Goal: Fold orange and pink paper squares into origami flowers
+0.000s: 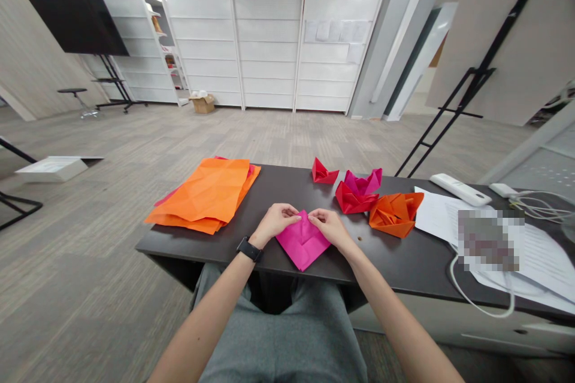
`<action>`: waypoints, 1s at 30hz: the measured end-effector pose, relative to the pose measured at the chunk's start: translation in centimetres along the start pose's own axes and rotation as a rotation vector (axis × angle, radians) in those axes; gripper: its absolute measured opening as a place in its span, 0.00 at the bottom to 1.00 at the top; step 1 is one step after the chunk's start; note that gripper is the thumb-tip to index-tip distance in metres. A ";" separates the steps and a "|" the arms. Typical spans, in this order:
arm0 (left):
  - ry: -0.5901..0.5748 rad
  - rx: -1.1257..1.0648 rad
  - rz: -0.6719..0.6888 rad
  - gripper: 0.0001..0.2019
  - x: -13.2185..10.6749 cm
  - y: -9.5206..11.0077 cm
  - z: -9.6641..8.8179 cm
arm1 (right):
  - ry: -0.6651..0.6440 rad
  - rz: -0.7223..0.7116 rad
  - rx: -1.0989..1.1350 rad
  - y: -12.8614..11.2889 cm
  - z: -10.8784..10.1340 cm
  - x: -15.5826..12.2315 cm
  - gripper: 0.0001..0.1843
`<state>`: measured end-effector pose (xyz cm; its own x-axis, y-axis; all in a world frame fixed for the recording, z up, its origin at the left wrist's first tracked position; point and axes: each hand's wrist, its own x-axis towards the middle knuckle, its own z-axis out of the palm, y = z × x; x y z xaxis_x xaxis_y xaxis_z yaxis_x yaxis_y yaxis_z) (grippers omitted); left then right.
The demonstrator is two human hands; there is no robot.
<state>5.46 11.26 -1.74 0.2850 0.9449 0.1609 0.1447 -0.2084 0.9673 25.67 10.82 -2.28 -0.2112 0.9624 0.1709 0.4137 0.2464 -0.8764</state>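
A magenta paper (303,245), folded into a diamond with creased flaps, lies at the dark table's front edge. My left hand (277,219) pinches its upper left edge near the top corner, and a black watch is on that wrist. Opposite it, my right hand (330,226) has thumb and fingers closed on the upper right edge. The paper's top tip shows between the two hands. Beyond my right hand stand folded paper boats: a small red one (323,172), a red one (353,198) touching a magenta one (366,181), and an orange one (395,215).
To the left lies a stack of orange sheets (206,191) with some pink edges beneath. On the right of the table (278,182) are printed papers (435,212), a white device (460,190), white cables (541,206) and a blurred patch. White shelving and a screen on a stand are farther back.
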 end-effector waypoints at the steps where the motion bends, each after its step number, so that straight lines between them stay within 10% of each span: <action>1: -0.001 0.007 0.001 0.11 0.0 0.0 0.0 | -0.002 -0.004 -0.005 -0.1 0.0 0.0 0.14; 23: -0.019 0.261 0.036 0.08 -0.1 1.5 0.3 | 0.020 -0.162 -0.202 -1.7 0.5 -0.3 0.10; 30: -0.036 0.630 0.210 0.12 -6.7 6.4 1.7 | 0.057 -0.239 -0.375 -1.1 0.7 -0.5 0.07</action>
<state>6.12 3.13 3.03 0.3976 0.8614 0.3159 0.6060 -0.5051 0.6145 24.69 9.98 -1.74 -0.2947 0.8756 0.3827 0.6541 0.4768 -0.5872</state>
